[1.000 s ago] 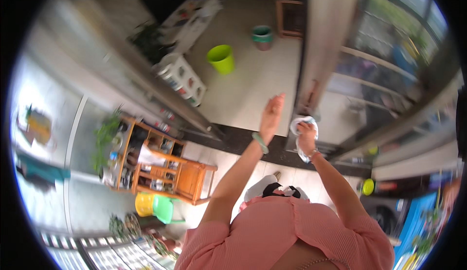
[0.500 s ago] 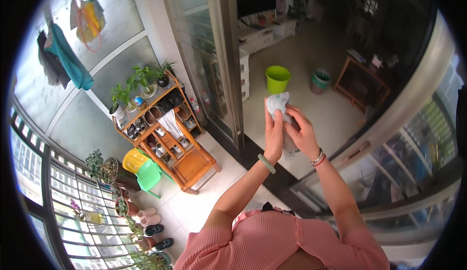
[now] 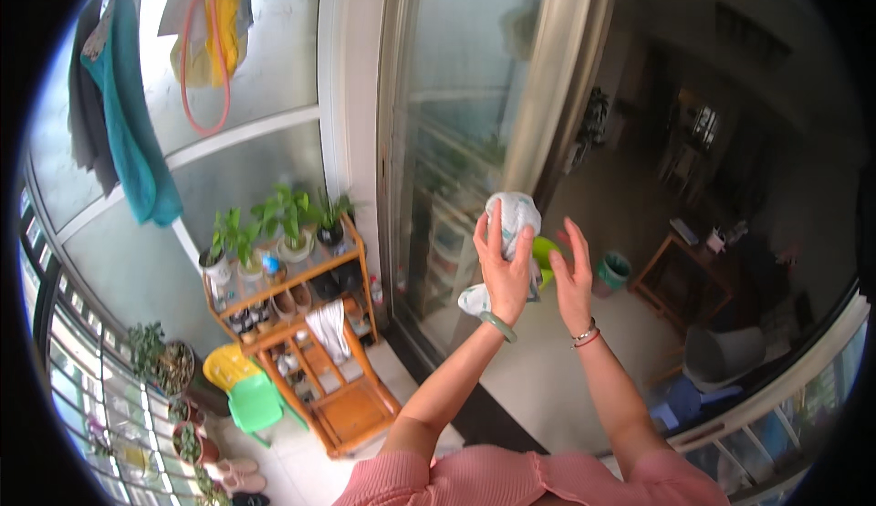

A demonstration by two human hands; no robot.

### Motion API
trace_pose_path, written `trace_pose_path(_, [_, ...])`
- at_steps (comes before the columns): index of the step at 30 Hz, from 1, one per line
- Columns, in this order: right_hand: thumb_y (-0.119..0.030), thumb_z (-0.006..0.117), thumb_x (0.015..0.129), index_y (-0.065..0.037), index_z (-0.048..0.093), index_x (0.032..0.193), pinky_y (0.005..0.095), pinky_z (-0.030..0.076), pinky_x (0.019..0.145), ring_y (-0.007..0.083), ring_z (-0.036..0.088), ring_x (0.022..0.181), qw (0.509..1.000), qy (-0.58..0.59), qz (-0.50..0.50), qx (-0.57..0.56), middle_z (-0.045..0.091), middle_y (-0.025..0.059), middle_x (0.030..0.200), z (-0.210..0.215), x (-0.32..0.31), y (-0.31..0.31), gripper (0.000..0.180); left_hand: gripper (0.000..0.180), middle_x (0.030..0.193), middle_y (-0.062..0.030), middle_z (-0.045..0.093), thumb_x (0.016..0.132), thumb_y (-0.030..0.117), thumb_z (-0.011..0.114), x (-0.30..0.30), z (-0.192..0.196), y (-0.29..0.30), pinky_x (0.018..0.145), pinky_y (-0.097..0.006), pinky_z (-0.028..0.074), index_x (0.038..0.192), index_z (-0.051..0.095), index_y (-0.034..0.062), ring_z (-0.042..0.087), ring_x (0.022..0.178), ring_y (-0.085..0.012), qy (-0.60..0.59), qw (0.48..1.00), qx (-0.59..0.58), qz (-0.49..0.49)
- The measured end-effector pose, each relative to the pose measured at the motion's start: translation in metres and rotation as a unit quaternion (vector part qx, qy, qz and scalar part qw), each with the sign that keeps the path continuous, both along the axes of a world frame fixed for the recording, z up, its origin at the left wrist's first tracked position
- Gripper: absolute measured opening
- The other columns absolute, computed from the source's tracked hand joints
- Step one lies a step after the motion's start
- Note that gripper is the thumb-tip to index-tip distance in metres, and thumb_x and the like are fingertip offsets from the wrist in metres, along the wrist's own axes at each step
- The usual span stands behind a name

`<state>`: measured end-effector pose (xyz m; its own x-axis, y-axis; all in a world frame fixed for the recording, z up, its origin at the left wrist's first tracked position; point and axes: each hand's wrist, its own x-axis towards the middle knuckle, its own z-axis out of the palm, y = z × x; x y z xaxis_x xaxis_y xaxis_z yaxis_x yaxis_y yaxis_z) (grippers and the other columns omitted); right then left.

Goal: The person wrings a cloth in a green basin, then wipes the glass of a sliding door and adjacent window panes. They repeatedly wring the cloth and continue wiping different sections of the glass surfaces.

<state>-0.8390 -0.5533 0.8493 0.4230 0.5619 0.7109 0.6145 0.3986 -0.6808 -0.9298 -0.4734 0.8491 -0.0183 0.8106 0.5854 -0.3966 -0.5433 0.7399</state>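
My left hand (image 3: 505, 273) is raised in front of me, its fingers on a bunched white cloth (image 3: 518, 212) with a faint pattern. A loose end of the cloth hangs down on the left, beside the wrist with the green bangle. In the view the cloth overlaps the lower end of the metal frame of the sliding glass door (image 3: 538, 114); whether it touches the frame I cannot tell. My right hand (image 3: 573, 278) is a little to the right, fingers apart, with nothing in it. Behind both hands a lime-green bucket (image 3: 546, 255) is partly hidden.
On the left stand a wooden shoe rack (image 3: 292, 282) with potted plants on top, a wooden chair (image 3: 347, 413) and a small green chair (image 3: 255, 406). Cloths (image 3: 137, 141) hang at upper left. Through the doorway are a bin (image 3: 612, 271) and a wooden side table (image 3: 671, 264).
The view has swung toward the door on the left. My hands have parted: the right one has come off the cloth, which stays with the left and now spreads out more.
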Motion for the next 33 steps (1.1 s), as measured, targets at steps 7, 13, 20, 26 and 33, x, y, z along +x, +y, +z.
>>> trace_pose_path(7, [-0.044, 0.036, 0.105, 0.001, 0.022, 0.154, 0.0386, 0.017, 0.121, 0.0309, 0.021, 0.149, 0.989, -0.009, -0.126, -0.076, 0.022, 0.0183, 0.161, -0.011, 0.049, 0.099, 0.068, 0.056, 0.147, -0.0216, 0.037, 0.089, 0.030, 0.071, 0.046, 0.001, 0.087, 0.104, -0.047, 0.041, 0.141, 0.054, 0.0184, 0.044, 0.130, -0.0414, 0.115, 0.992, 0.026, 0.045])
trace_pose_path(13, [-0.045, 0.029, 0.107, -0.001, 0.016, 0.156, 0.0392, 0.017, 0.121, 0.0260, 0.018, 0.149, 0.998, 0.025, -0.050, -0.006, 0.018, 0.0131, 0.163, -0.009, 0.052, 0.115, 0.067, 0.056, 0.144, -0.0195, 0.042, 0.080, 0.016, 0.079, 0.061, -0.063, 0.099, 0.107, -0.047, 0.037, 0.133, 0.062, 0.0216, 0.043, 0.131, -0.0408, 0.111, 0.991, 0.067, 0.044])
trace_pose_path(20, [-0.042, 0.028, 0.108, 0.001, 0.020, 0.155, 0.0415, 0.020, 0.121, 0.0259, 0.023, 0.148, 0.995, 0.098, -0.019, -0.009, 0.022, 0.0132, 0.161, -0.018, 0.052, 0.117, 0.064, 0.046, 0.146, -0.0208, 0.039, 0.087, 0.014, 0.074, 0.065, -0.217, 0.094, 0.109, -0.045, 0.036, 0.130, 0.062, 0.0084, 0.041, 0.133, -0.0412, 0.199, 0.977, -0.042, 0.067])
trace_pose_path(26, [-0.042, 0.031, 0.108, 0.000, 0.020, 0.155, 0.0414, 0.021, 0.121, 0.0255, 0.023, 0.148, 0.995, 0.094, -0.033, -0.015, 0.022, 0.0131, 0.161, -0.021, 0.063, 0.100, 0.064, 0.048, 0.144, -0.0251, 0.043, 0.092, 0.036, 0.067, 0.057, -0.360, 0.058, 0.105, -0.046, 0.041, 0.133, 0.062, 0.0116, 0.050, 0.126, -0.0427, 0.419, 0.838, -0.345, -0.052])
trace_pose_path(33, [-0.043, 0.034, 0.107, 0.001, 0.028, 0.152, 0.0393, 0.026, 0.118, 0.0265, 0.031, 0.145, 0.993, 0.080, -0.061, -0.056, 0.030, 0.0133, 0.158, -0.024, 0.061, 0.071, 0.063, 0.053, 0.102, -0.0200, 0.071, 0.094, 0.039, 0.064, 0.057, -0.446, 0.001, 0.087, -0.036, 0.049, 0.121, 0.061, -0.0063, 0.065, 0.096, -0.0233, 0.255, 0.836, -0.387, -0.295])
